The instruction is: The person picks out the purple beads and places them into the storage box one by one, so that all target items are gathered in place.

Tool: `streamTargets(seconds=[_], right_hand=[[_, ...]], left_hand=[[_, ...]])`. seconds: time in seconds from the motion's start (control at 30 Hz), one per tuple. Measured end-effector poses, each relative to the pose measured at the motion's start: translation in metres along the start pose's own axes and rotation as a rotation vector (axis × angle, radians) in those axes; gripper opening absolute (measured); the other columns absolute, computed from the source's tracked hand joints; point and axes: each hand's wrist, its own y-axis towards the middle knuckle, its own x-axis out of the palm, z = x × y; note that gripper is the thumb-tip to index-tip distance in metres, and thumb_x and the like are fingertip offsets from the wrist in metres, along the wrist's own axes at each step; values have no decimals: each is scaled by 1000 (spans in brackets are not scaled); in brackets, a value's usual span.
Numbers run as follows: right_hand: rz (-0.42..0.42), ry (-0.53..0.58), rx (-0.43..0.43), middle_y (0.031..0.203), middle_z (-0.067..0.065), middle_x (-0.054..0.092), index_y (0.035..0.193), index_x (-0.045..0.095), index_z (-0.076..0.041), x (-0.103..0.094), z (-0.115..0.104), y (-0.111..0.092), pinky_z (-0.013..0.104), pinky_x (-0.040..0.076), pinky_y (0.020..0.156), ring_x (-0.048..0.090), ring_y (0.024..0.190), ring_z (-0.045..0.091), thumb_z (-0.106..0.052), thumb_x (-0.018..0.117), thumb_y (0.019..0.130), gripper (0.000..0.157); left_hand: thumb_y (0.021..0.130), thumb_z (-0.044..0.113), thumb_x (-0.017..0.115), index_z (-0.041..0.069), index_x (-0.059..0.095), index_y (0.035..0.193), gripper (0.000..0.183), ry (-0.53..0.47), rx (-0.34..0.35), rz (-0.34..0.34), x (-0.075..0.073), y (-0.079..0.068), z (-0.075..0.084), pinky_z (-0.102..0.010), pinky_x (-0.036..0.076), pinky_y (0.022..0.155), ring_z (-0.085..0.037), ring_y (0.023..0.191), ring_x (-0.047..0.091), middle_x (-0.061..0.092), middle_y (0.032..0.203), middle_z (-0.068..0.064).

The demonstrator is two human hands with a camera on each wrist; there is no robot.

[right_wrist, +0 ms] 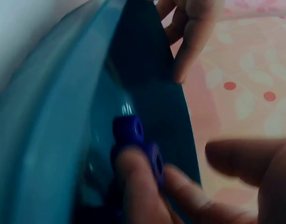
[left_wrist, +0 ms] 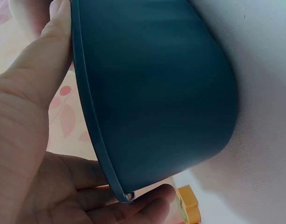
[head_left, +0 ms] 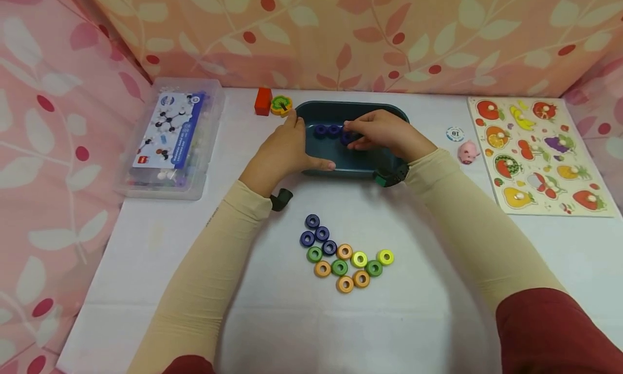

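Note:
A dark teal tub [head_left: 352, 165] holds dark blue rings, two of them, the left ring [head_left: 320, 131] and the middle ring [head_left: 333, 131], side by side. My left hand [head_left: 281, 151] rests at the tub's left end, its thumb stretched along the front rim and fingers at the left rim. My right hand [head_left: 382, 133] reaches into the tub from the right. Its fingertips [right_wrist: 133, 163] touch another dark blue ring [right_wrist: 154, 158], while the thumb stands apart from it. Part of this ring is hidden behind the fingers.
Several loose rings [head_left: 339, 267], blue, green, orange and yellow, lie in front. Left stands a clear plastic case [head_left: 194, 171]. A red block [head_left: 263, 101] and tree-shaped piece [head_left: 281, 105] sit behind. A token [head_left: 455, 134], pink pig [head_left: 468, 152] and fruit puzzle board [head_left: 540, 158] lie right.

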Motion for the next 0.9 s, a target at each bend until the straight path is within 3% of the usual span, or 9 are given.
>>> streamTargets(seconds=[0.13,0.2,0.5,0.7,0.9], right_hand=[[5,11,39,106,5,76,138,60,-6,-1,4,9,27,56,94,71,91,9,-41,57,101,51],[-1,18,51,105,3,76,140,58,-6,-2,3,10,30,54,100,71,93,9,-41,57,101,52],[-2,13,57,142,12,58,146,53,-8,-4,3,7,35,48,109,65,117,18,-42,55,102,55],[-11,-23,-22,144,11,57,142,57,-8,-2,1,-16,35,50,106,68,110,15,-44,52,103,53],[-87,-67,-90,131,13,65,126,68,-6,19,2,-55,27,58,83,71,85,14,-38,55,103,42]], left_hand=[[69,77,73,-2,12,159,134,4,5,0,0,0,1,-50,30,121,-39,152,24,-2,169,-17],[69,77,73,-2,13,159,134,5,8,4,0,0,1,-50,31,120,-40,152,24,-2,169,-17],[70,77,73,-4,14,158,134,12,20,14,0,-1,0,-50,32,119,-40,151,26,0,168,-19],[69,77,73,-3,14,158,134,5,17,14,0,-2,-1,-50,31,120,-40,152,24,-1,168,-19],[70,76,74,-4,13,158,134,-5,24,17,0,-2,-1,-49,30,121,-39,152,24,-2,168,-19]])
